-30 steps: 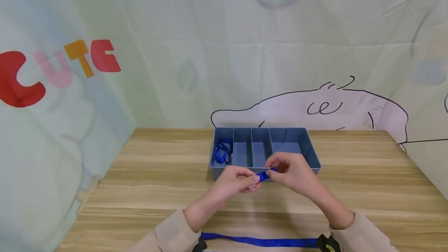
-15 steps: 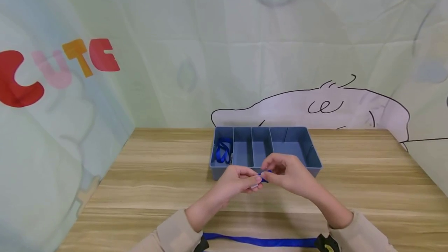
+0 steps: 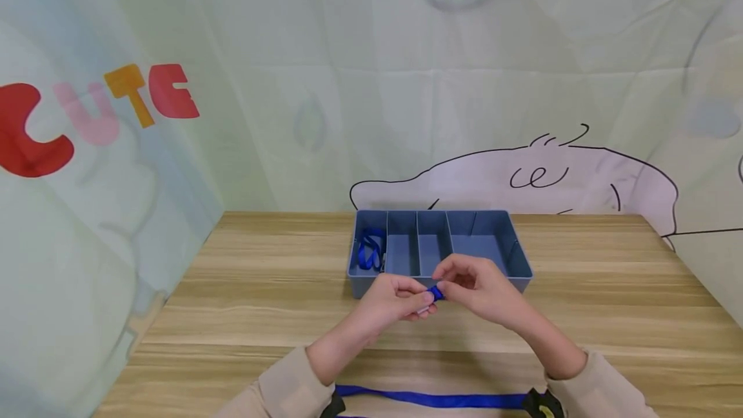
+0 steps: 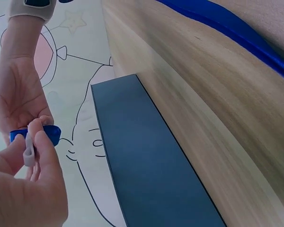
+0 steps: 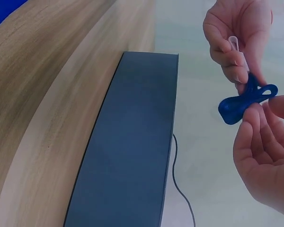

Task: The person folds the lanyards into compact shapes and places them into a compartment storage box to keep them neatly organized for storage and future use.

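Observation:
In the head view both hands meet just in front of the tray. My left hand (image 3: 391,298) pinches a small folded blue lanyard (image 3: 435,293) between thumb and fingers, along with a pale looped clip (image 4: 29,156) at its end. My right hand (image 3: 482,289) pinches the other side of the strap with thumb and fingertips. From the right wrist, the lanyard (image 5: 234,109) shows as short loops bunched together, while the clip (image 5: 244,61) lies along the left fingers. Parts of the strap are hidden by fingers.
A blue-grey divided tray (image 3: 362,286) stands behind the hands, with a coiled blue lanyard (image 3: 369,251) in its far-left compartment. Along the near edge of the wooden table (image 3: 267,276), another blue strap (image 3: 429,400) lies stretched sideways. A printed cloth backdrop (image 3: 278,134) rises behind.
My right hand has shifted slightly left, nearer the left hand. The blue piece showing between the hands has become shorter and more bunched. Tray and long strap stay where they were.

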Tool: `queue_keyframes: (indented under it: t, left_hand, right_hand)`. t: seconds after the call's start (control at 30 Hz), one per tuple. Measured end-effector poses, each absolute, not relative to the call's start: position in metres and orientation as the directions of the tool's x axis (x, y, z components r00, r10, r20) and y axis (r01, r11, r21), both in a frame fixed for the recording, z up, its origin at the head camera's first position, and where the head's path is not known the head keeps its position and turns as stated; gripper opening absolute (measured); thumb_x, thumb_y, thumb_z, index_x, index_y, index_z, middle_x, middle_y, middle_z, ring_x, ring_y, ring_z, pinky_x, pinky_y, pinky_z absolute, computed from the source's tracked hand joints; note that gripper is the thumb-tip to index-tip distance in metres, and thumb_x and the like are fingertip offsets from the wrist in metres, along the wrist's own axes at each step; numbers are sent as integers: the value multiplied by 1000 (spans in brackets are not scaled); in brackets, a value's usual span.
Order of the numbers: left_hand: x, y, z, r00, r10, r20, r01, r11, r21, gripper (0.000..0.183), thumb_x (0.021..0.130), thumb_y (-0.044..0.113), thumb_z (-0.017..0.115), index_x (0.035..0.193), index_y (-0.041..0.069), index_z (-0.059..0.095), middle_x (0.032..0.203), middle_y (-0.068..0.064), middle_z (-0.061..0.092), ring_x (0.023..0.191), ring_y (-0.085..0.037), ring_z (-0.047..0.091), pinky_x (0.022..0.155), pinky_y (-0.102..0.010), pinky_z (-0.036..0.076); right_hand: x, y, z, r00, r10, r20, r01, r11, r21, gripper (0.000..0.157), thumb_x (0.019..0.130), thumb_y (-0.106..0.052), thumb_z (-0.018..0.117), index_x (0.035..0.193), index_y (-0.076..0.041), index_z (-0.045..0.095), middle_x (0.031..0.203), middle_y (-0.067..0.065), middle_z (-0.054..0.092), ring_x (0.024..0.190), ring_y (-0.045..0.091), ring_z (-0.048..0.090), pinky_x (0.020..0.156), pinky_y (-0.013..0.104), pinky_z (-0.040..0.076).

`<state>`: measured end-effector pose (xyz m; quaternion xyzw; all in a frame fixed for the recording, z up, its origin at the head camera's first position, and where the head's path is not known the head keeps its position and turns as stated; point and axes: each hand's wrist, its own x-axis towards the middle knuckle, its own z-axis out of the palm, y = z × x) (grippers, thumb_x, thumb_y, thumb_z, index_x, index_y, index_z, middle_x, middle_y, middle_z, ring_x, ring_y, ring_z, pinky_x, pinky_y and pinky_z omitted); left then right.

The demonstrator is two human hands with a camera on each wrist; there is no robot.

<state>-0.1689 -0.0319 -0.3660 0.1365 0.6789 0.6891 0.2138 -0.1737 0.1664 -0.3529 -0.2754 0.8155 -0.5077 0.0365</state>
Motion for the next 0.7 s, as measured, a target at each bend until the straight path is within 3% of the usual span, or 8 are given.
queue_keyframes:
  t: [0.5, 0.7]
  left_hand:
    - [-169, -30, -362, -867, 489, -90, -113, -16, 994, 26, 90, 9, 61, 103, -13, 63, 89, -19, 69, 79, -17, 68, 75, -33, 54]
    - [-168, -32, -361, -867, 491, -87, -115, -26, 993, 28, 91, 14, 61, 100, -12, 65, 83, -13, 70, 75, -15, 67, 74, -31, 55]
  right_hand:
    - [-171, 157, -358, -830, -413, 376, -525, 348, -777, 7, 87, -4, 64, 89, -11, 65, 78, -4, 59, 66, 13, 51, 56, 24, 46]
    - [-169, 156, -358, -822, -402, 403, -552, 387, -739, 10, 84, -5, 68, 90, -13, 70, 76, -8, 57, 67, 12, 51, 58, 24, 46]
